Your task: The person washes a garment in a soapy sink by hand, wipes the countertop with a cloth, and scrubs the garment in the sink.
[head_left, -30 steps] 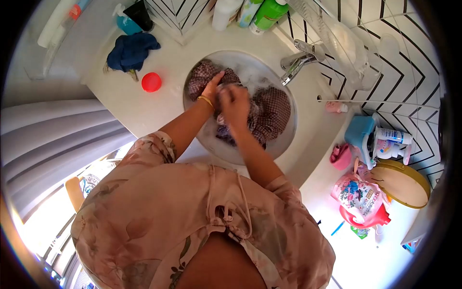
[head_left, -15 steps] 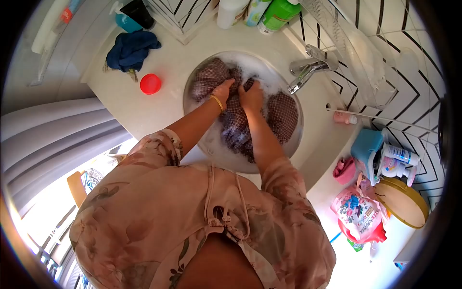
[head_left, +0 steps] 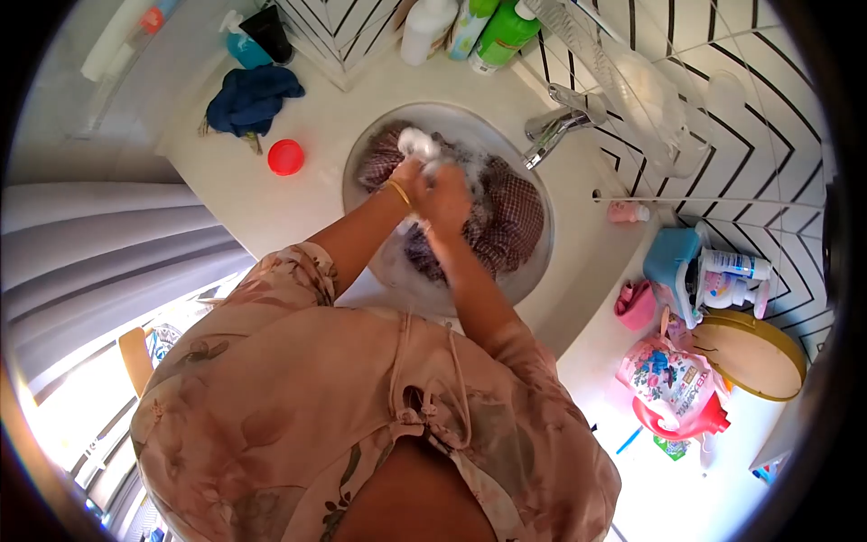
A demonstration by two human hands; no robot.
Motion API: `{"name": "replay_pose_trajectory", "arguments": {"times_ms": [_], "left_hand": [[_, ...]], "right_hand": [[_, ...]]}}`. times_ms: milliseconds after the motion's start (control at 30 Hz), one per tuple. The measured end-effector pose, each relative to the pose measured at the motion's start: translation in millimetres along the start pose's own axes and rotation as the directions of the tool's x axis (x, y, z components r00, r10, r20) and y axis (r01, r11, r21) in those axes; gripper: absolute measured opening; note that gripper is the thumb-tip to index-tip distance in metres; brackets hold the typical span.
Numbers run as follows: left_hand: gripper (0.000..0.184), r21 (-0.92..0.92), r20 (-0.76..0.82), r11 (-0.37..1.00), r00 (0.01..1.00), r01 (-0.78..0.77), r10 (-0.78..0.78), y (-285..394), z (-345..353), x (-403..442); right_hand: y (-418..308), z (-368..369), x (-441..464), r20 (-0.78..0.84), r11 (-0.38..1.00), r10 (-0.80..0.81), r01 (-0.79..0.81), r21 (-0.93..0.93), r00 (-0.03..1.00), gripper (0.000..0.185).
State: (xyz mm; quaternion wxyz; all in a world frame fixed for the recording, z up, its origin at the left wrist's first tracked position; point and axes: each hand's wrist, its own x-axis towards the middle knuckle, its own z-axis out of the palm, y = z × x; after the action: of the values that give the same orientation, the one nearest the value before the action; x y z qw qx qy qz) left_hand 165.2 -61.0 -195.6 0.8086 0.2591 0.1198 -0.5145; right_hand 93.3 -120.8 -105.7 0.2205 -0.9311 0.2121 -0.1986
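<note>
A dark reddish-brown checked cloth (head_left: 510, 212) lies bunched and wet in a round washbasin (head_left: 350, 172) with suds. My left hand (head_left: 408, 173), with a yellow bangle at the wrist, is closed on a fold of it near the upper left. Pressed close beside it, my right hand (head_left: 444, 203) is also closed at the cloth; motion blurs its fingers. A white clump of foam (head_left: 417, 143) sits just beyond my left hand. Part of the cloth is hidden under both hands.
A chrome faucet (head_left: 553, 131) reaches over the basin's right edge. On the counter's left are a red cap (head_left: 285, 157) and a dark blue cloth (head_left: 253, 99). A green bottle (head_left: 506, 38) stands at the back. A blue container (head_left: 670, 257) is at right.
My right hand has moved left, up against my left hand. A white foam clump now shows beyond the left hand. The cloth's right part has shifted, and the view has moved slightly.
</note>
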Motion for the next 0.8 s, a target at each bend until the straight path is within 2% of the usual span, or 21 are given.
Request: {"name": "replay_pose_trajectory", "arguments": {"times_ms": [33, 67, 100, 133, 200, 233, 267, 300, 333, 367, 433, 467, 500, 600, 667, 733, 800], "left_hand": [[0.035, 0.117, -0.151, 0.993, 0.988, 0.001, 0.017, 2, 26, -10], [0.03, 0.232, -0.292, 0.973, 0.955, 0.015, 0.055, 7, 43, -16], [0.024, 0.265, -0.315, 0.962, 0.949, 0.062, 0.026, 9, 37, -12], [0.024, 0.393, -0.258, 0.917, 0.965, 0.064, 0.044, 16, 47, -20], [0.025, 0.615, -0.15, 0.787, 0.987, 0.048, 0.057, 31, 73, -54], [0.028, 0.853, 0.035, 0.517, 0.996, -0.072, 0.081, 38, 79, -67], [0.032, 0.953, 0.219, 0.189, 0.97, -0.235, 0.101, 45, 84, -81], [0.029, 0.981, 0.187, 0.047, 0.982, -0.188, 0.028, 49, 94, -89], [0.026, 0.985, 0.14, -0.096, 0.989, -0.143, -0.043, 51, 107, -100], [0.031, 0.954, 0.165, -0.239, 0.982, -0.182, -0.089, 58, 131, -118], [0.041, 0.976, 0.009, -0.212, 0.988, -0.042, -0.152, 64, 167, -143], [0.048, 0.978, -0.072, -0.205, 0.98, 0.032, -0.187, 64, 174, -149], [0.06, 0.983, 0.027, -0.177, 0.993, -0.047, -0.113, 47, 150, -133], [0.057, 0.897, 0.434, 0.182, 0.883, -0.404, -0.179, 62, 198, -184], [0.054, 0.918, 0.394, 0.122, 0.833, -0.378, -0.389, 55, 192, -168], [0.054, 0.929, 0.347, 0.106, 0.732, -0.355, -0.587, 57, 196, -164], [0.054, 0.946, 0.304, 0.075, 0.787, -0.315, -0.536, 64, 192, -179]], "right_hand": [[4, -12, 12, 0.154, 0.963, 0.26, -0.267, 0.026, 0.953, 0.025], [7, -17, 17, 0.217, 0.935, 0.317, -0.342, 0.09, 0.923, 0.026], [11, -21, 20, 0.281, 0.897, 0.368, -0.418, 0.142, 0.886, 0.028], [18, -27, 23, 0.344, 0.853, 0.411, -0.489, 0.182, 0.844, 0.029], [42, -40, 12, 0.492, 0.747, 0.321, -0.536, 0.393, 0.809, 0.034], [51, -50, 4, 0.56, 0.672, 0.255, -0.561, 0.483, 0.788, 0.036], [43, -84, 1, 0.695, 0.687, 0.185, -0.597, 0.414, 0.695, 0.038], [32, -117, -2, 0.81, 0.704, 0.12, -0.625, 0.338, 0.574, 0.04], [32, -129, -7, 0.801, 0.652, 0.165, -0.673, 0.35, 0.576, 0.042], [34, -140, -12, 0.789, 0.595, 0.213, -0.717, 0.363, 0.576, 0.043], [53, -141, -8, 0.723, 0.474, 0.367, -0.786, 0.397, 0.586, 0.051], [45, -144, -1, 0.737, 0.224, 0.359, -0.819, 0.528, 0.573, 0.049], [31, -146, 6, 0.75, -0.046, 0.343, -0.787, 0.615, 0.566, 0.048], [-4, -143, -3, 0.635, -0.186, 0.147, -0.609, 0.771, 0.758, 0.036], [-10, -132, -7, 0.598, -0.335, 0.019, -0.558, 0.759, 0.801, 0.035], [-6, -119, -5, 0.585, -0.445, -0.06, -0.546, 0.71, 0.809, 0.034], [7, -106, -3, 0.595, -0.524, -0.083, -0.543, 0.656, 0.799, 0.033]]}}
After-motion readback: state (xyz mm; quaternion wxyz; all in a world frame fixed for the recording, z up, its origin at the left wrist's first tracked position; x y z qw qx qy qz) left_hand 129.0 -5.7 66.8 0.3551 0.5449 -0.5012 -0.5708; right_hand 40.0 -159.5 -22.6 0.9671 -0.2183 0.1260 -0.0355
